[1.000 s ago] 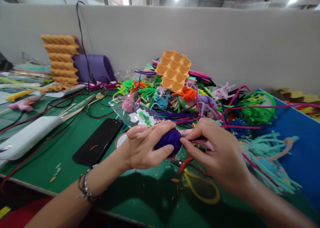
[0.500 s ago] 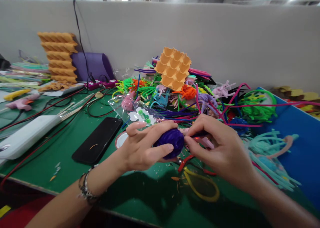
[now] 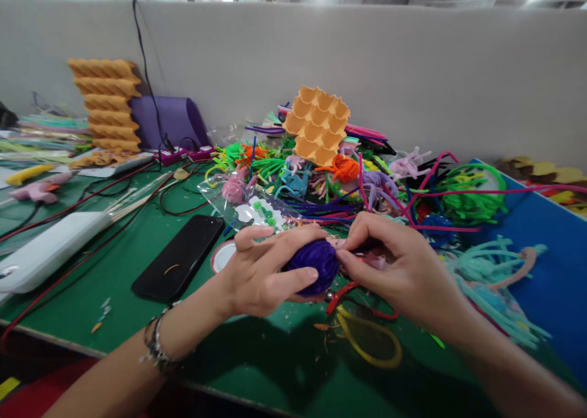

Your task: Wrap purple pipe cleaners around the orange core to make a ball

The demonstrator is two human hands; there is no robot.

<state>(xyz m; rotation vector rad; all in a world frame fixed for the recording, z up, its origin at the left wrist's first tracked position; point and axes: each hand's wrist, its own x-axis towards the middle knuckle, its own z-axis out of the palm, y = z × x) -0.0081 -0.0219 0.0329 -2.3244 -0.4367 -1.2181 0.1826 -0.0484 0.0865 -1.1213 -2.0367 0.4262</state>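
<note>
My left hand is wrapped round a dark purple ball of wound pipe cleaner, thumb in front and fingers over the top. At the ball's right side, the thumb and forefinger of my right hand pinch together on a dark purple strand, probably the pipe cleaner's end; the fingers partly hide it. Below the hands lie red-handled pliers and a yellow loop on the green table.
A black phone and a white power bank-like box lie to the left. Behind my hands is a heap of coloured pipe cleaners, with an orange egg-crate foam piece on top. A blue board stands at the right.
The ball and both hands have shifted down very slightly. My hold on the ball and the pinch at its right side stay the same.
</note>
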